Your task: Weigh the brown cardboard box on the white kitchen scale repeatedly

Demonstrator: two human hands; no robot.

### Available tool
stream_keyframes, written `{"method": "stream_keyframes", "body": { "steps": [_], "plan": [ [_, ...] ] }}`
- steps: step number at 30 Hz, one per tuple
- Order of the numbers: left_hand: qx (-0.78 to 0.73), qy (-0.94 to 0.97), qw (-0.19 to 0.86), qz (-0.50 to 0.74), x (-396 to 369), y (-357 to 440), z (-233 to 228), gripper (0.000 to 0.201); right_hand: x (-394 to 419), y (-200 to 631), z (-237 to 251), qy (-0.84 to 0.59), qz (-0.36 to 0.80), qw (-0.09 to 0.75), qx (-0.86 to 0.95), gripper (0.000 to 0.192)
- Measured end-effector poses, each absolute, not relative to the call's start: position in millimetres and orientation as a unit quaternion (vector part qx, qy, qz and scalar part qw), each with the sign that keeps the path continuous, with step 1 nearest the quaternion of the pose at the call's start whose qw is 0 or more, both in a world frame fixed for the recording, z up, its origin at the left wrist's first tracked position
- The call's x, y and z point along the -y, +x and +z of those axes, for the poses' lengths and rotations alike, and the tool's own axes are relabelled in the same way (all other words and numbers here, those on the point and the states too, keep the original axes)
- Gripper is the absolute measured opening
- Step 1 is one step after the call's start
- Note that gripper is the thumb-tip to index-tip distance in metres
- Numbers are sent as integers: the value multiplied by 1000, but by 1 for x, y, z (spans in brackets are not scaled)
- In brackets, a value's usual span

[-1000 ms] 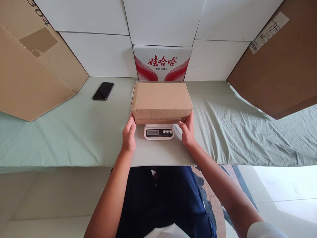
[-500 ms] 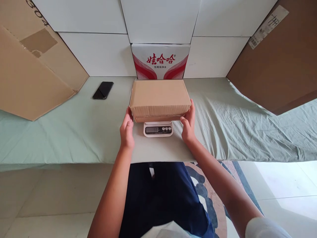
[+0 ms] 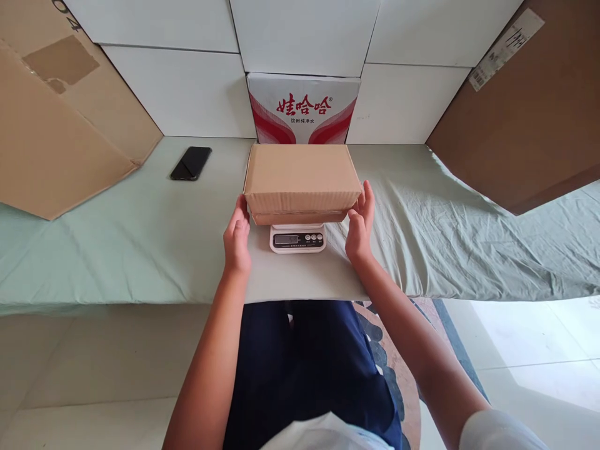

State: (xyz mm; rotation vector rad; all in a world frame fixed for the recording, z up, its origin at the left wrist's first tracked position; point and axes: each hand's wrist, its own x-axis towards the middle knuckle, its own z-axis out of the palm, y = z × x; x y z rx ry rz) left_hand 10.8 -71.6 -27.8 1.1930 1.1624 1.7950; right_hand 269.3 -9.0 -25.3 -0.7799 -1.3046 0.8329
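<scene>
Cardboard, plain brown and closed, made up the box (image 3: pixel 302 181) that sat on top of a small white kitchen scale (image 3: pixel 297 239), whose display and buttons showed just in front of the box's near edge. The left hand (image 3: pixel 237 239) stood upright beside the box's left near corner, fingers together and extended, their tips at the side wall; whether they pressed it or only brushed it could not be told. The right hand (image 3: pixel 361 226) mirrored it at the right near corner, open and flat, fingers straight against or just beside the box's side. Neither hand curled around anything. The scale rested on a pale sheet of board lying over the green cloth (image 3: pixel 117 244) that covered the table. Behind the box, a white carton with red lettering (image 3: pixel 303 108) stood against the white wall. A black phone (image 3: pixel 190 163) lay on the cloth well to the left, near a large leaning cardboard sheet (image 3: pixel 56 125), and another brown cardboard panel (image 3: pixel 525 119) leaned at the far right
</scene>
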Motion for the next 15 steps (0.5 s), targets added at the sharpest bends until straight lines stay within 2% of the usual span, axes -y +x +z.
{"method": "stream_keyframes", "body": {
  "steps": [15],
  "plan": [
    [-449, 466, 340, 683, 72, 12, -27, 76, 14, 264, -13, -353, 380, 620, 589, 72]
  ]
}}
